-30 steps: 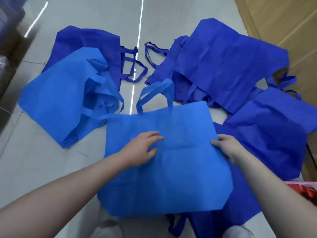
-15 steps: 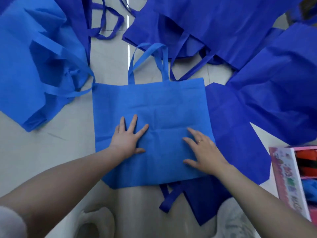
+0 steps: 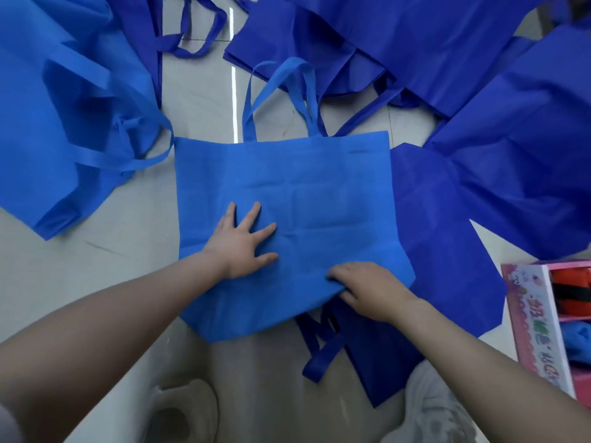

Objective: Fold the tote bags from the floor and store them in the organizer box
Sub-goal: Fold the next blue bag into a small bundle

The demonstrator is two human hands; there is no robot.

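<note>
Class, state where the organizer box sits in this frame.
The organizer box lies at the head view's lower right edge, on the floor beside the dark blue tote bag, right of the right hand.

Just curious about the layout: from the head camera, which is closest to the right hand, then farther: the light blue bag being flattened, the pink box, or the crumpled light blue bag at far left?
1. Flat light blue bag: the right hand grips its near edge.
2. Pink box: on the right.
3. Crumpled light blue bag: far left, beyond the left hand.
</note>
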